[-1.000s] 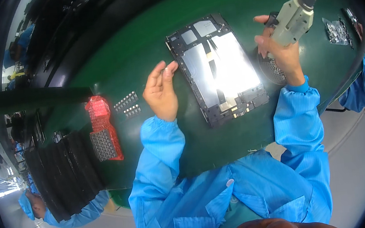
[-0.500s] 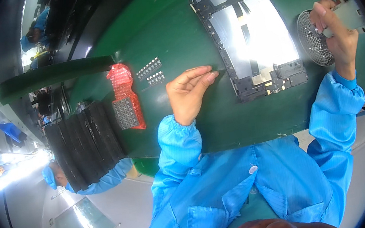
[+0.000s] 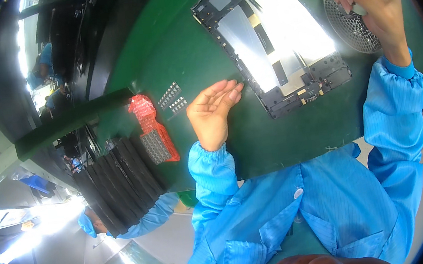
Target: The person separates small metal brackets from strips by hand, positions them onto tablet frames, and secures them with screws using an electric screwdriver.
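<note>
My left hand is beside the near-left edge of an opened flat electronic device, with its fingers bent and the thumb close to the fingertips. Anything between them is too small to make out. The device has a black frame, shiny silver panels and a dark ribbon cable, and lies tilted on the green table. My right hand is over a round grey mesh-patterned dish. Its inner fingers are bent around a pale rounded piece, partly hidden, while one finger points up and left.
Left of my left hand lie two short strips of small metallic parts. Beyond them is red bubble wrap with a grey block of small cells. Black stacked slabs stand at the table's left edge, with a person in blue behind.
The view has shifted, so the device sits further left and the things at left sit lower. My right hand appears higher against the frame's edge. My left hand keeps nearly the same pose.
</note>
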Motion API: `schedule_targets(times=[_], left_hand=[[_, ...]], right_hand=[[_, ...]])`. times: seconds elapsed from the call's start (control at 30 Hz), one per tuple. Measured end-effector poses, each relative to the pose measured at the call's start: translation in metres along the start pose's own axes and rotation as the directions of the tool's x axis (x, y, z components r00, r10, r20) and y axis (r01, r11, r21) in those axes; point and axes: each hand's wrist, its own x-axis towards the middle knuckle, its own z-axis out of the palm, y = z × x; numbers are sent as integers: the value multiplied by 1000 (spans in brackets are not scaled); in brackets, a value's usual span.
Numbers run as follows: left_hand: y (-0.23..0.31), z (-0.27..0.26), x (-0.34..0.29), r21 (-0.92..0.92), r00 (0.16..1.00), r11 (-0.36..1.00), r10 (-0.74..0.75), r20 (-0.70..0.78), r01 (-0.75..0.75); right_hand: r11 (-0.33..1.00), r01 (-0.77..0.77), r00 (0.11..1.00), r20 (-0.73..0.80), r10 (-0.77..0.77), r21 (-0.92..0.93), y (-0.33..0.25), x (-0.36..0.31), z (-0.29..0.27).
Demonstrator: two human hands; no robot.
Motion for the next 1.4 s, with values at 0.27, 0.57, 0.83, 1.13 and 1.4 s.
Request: schedule_targets(times=[0.27, 0.57, 0.83, 1.13, 1.4], left_hand=[[1, -4, 1, 29, 994, 996, 80, 72, -82], [16, 22, 0, 62, 990, 998, -23, 140, 15], [5, 27, 2, 152, 986, 986, 42, 163, -67], [4, 35, 2, 69, 998, 997, 20, 56, -24], [-7, 33, 2, 246, 987, 956, 160, 8, -157]], right_hand=[[974, -197, 971, -115, 210, 112, -45, 11, 20], [997, -71, 997, 38, 70, 29, 0, 6, -4], [996, -43, 990, 134, 33, 75, 7, 11, -6], [992, -82, 997, 18, 81, 99, -1, 12, 6], [1000, -20, 998, 61, 20, 14, 9, 14, 4]])
